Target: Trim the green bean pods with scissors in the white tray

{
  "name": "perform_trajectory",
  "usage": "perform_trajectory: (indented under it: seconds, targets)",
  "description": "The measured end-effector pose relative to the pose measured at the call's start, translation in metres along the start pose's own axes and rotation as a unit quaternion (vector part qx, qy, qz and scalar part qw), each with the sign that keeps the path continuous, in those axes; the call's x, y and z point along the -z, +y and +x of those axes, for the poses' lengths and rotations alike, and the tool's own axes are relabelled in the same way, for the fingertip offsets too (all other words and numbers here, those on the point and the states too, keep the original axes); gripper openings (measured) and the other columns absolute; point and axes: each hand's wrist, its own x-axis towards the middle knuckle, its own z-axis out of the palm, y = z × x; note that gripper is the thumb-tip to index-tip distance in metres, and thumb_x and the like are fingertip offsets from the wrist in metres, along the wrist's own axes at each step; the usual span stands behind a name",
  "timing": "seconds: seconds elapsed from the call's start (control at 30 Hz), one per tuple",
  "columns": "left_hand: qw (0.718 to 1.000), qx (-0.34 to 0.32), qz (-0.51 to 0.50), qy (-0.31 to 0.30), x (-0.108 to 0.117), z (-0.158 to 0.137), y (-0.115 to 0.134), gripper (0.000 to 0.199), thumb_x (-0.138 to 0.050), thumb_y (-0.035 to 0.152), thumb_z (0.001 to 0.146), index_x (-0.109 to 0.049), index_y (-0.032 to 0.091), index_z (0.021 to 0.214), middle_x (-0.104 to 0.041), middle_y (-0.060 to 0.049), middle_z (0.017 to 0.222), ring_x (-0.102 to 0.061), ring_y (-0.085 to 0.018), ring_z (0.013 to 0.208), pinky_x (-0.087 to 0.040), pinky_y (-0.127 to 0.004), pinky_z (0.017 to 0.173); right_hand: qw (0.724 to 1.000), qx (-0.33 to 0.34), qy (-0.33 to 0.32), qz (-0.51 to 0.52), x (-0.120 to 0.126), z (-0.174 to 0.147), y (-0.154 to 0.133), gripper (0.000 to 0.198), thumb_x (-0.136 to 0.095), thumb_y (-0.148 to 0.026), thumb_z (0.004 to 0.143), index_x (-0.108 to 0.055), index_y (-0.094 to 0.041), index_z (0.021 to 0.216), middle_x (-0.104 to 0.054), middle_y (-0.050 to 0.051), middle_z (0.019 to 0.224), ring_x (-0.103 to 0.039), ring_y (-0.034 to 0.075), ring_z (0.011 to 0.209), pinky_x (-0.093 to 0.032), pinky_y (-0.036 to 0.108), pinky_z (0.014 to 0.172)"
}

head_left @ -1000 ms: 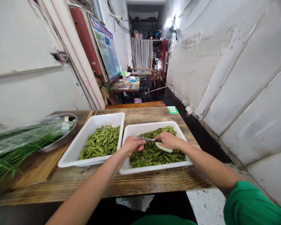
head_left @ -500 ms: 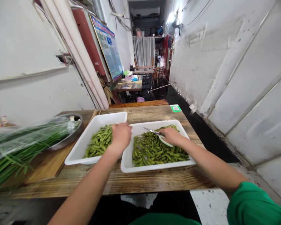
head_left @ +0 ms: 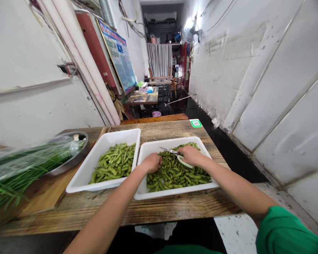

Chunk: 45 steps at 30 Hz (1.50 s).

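My left hand point(head_left: 151, 163) is back over the right tray point(head_left: 172, 194), my right hand point(head_left: 190, 155) gripping the scissors point(head_left: 174, 152)
Half a second ago my left hand was over the right edge of the left tray point(head_left: 78, 178); now its fingers curl down at the left side of the green pods point(head_left: 175, 176) in the right tray, and I cannot tell whether they pinch one; my right hand has stayed closed around the pale handles, blades pointing left above those pods; the left tray's pods point(head_left: 116, 158), which that hand partly covered, show fully again; both trays sit side by side on the wooden table point(head_left: 175, 211) as before
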Motion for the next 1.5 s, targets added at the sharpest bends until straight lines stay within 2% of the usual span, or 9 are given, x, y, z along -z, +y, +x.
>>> perform_trajectory:
  seconds: [0.13, 0.3, 0.47, 0.6, 0.77, 0.97, 1.23, 1.37, 1.5]
  targets:
    - [0.975, 0.063, -0.212, 0.012, -0.003, -0.006, 0.009, 0.012, -0.061, 0.025, 0.059, -0.061, 0.015, 0.066, -0.056, 0.0, 0.051, -0.048, -0.011, 0.046, -0.034, -0.021, 0.047, 1.0, -0.001, 0.008, 0.012, 0.001, -0.001, -0.001, 0.028, -0.044, -0.027, 0.074, -0.059, -0.017, 0.096, -0.064, 0.01, 0.089, -0.057, 0.021, 0.084, -0.036, 0.026, 0.07]
    - [0.856, 0.147, -0.496, 0.022, -0.002, -0.013, 0.011, 0.031, -0.072, 0.025, 0.049, -0.056, 0.012, 0.072, -0.054, 0.003, 0.053, -0.045, -0.005, 0.043, -0.035, -0.019, 0.046, 0.999, 0.017, 0.012, 0.036, 0.003, -0.005, -0.007, 0.032, -0.042, -0.029, 0.076, -0.055, -0.018, 0.102, -0.064, 0.007, 0.087, -0.057, 0.018, 0.08, -0.035, 0.023, 0.066]
    - [0.788, 0.136, -0.599, 0.036, 0.003, -0.013, 0.007, 0.028, -0.073, 0.017, 0.049, -0.057, 0.01, 0.071, -0.057, 0.0, 0.058, -0.05, -0.005, 0.05, -0.039, -0.017, 0.051, 0.999, 0.0, 0.01, 0.049, 0.005, -0.007, -0.009, 0.032, -0.044, -0.029, 0.074, -0.056, -0.018, 0.101, -0.063, 0.008, 0.085, -0.056, 0.019, 0.078, -0.034, 0.023, 0.066]
    - [0.758, 0.16, -0.63, 0.048, 0.004, -0.013, 0.006, 0.025, -0.071, 0.009, 0.052, -0.057, 0.01, 0.073, -0.06, -0.001, 0.061, -0.053, -0.005, 0.052, -0.043, -0.017, 0.054, 0.997, -0.034, 0.01, 0.063, 0.005, -0.005, -0.007, 0.034, -0.045, -0.03, 0.074, -0.055, -0.019, 0.104, -0.063, 0.007, 0.086, -0.056, 0.018, 0.078, -0.034, 0.022, 0.066]
    - [0.755, 0.155, -0.637, 0.027, 0.005, -0.013, 0.006, 0.015, -0.066, 0.008, 0.061, -0.059, 0.008, 0.074, -0.062, -0.005, 0.066, -0.055, -0.006, 0.055, -0.046, -0.016, 0.055, 0.996, -0.044, -0.002, 0.074, 0.006, -0.005, -0.005, 0.034, -0.047, -0.031, 0.071, -0.058, -0.02, 0.102, -0.063, 0.005, 0.083, -0.056, 0.017, 0.074, -0.035, 0.022, 0.063]
    - [0.759, 0.168, -0.629, 0.018, 0.005, -0.014, 0.009, 0.019, -0.068, 0.006, 0.057, -0.059, 0.008, 0.072, -0.063, -0.006, 0.067, -0.057, -0.007, 0.056, -0.048, -0.018, 0.056, 0.986, -0.009, -0.043, 0.159, 0.01, -0.004, -0.006, 0.031, -0.05, -0.034, 0.067, -0.064, -0.017, 0.089, -0.061, 0.001, 0.069, -0.049, 0.012, 0.061, -0.032, 0.019, 0.053]
    - [0.802, 0.204, -0.56, -0.041, 0.0, -0.016, 0.01, 0.024, -0.07, 0.012, 0.053, -0.055, 0.01, 0.072, -0.058, -0.001, 0.052, -0.052, -0.007, 0.045, -0.041, -0.018, 0.047, 0.982, 0.001, -0.107, 0.152, 0.006, -0.003, -0.001, 0.022, -0.054, -0.03, 0.06, -0.067, -0.013, 0.067, -0.054, -0.001, 0.051, -0.041, 0.008, 0.047, -0.027, 0.018, 0.044]
    - [0.817, 0.199, -0.541, -0.021, -0.004, -0.014, 0.008, 0.024, -0.07, 0.014, 0.049, -0.051, 0.012, 0.062, -0.056, 0.0, 0.049, -0.051, -0.007, 0.044, -0.039, -0.019, 0.047, 0.984, 0.004, -0.105, 0.147, 0.006, -0.003, -0.001, 0.021, -0.054, -0.027, 0.059, -0.068, -0.014, 0.068, -0.057, 0.0, 0.053, -0.045, 0.009, 0.049, -0.028, 0.018, 0.046]
    - [0.851, 0.182, -0.492, 0.018, -0.006, -0.012, 0.005, 0.022, -0.068, 0.016, 0.051, -0.056, 0.012, 0.068, -0.051, 0.005, 0.044, -0.042, -0.004, 0.037, -0.031, -0.017, 0.039, 0.986, -0.012, -0.082, 0.142, 0.008, -0.002, 0.002, 0.025, -0.054, -0.03, 0.062, -0.067, -0.014, 0.075, -0.06, 0.001, 0.059, -0.048, 0.011, 0.053, -0.03, 0.018, 0.048]
